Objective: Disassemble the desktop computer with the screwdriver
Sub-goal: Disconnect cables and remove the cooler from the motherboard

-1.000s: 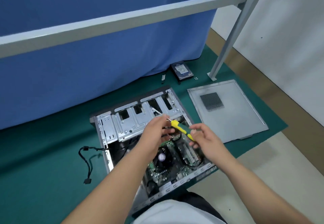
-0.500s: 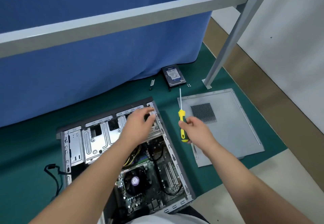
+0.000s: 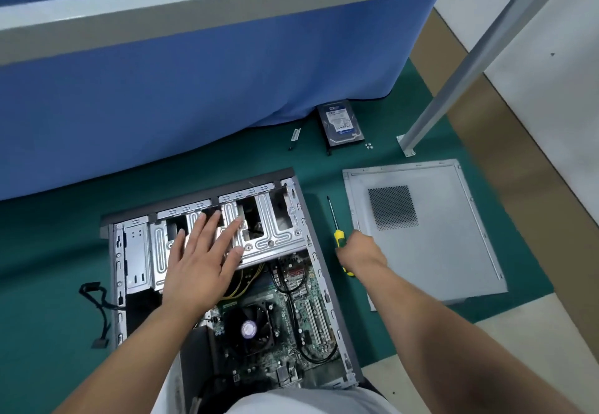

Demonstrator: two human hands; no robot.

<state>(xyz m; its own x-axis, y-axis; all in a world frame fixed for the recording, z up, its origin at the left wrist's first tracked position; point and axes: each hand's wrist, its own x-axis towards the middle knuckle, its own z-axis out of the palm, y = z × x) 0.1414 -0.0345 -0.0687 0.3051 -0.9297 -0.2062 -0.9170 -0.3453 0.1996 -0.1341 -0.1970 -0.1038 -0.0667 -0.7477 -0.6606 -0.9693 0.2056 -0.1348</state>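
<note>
The open desktop computer case (image 3: 319,271) lies on its side on the green mat, with the motherboard and its black fan (image 3: 248,327) exposed. My left hand (image 3: 202,261) lies flat with fingers spread on the silver drive cage (image 3: 275,238) at the case's far end. My right hand (image 3: 359,251) is closed around the yellow handle of the screwdriver (image 3: 335,225), down at the mat just right of the case. The shaft points away from me, and most of the handle is hidden under my hand.
The removed grey side panel (image 3: 447,245) lies on the mat to the right. A hard drive (image 3: 340,121), a small bracket (image 3: 294,136) and loose screws (image 3: 368,145) sit near the blue curtain. A black cable (image 3: 97,303) trails left of the case. A metal frame leg (image 3: 418,131) stands back right.
My right hand carried the screwdriver out of the case and lowered it to the mat on the right. My left hand opened and moved flat onto the drive cage. The camera view shifted.
</note>
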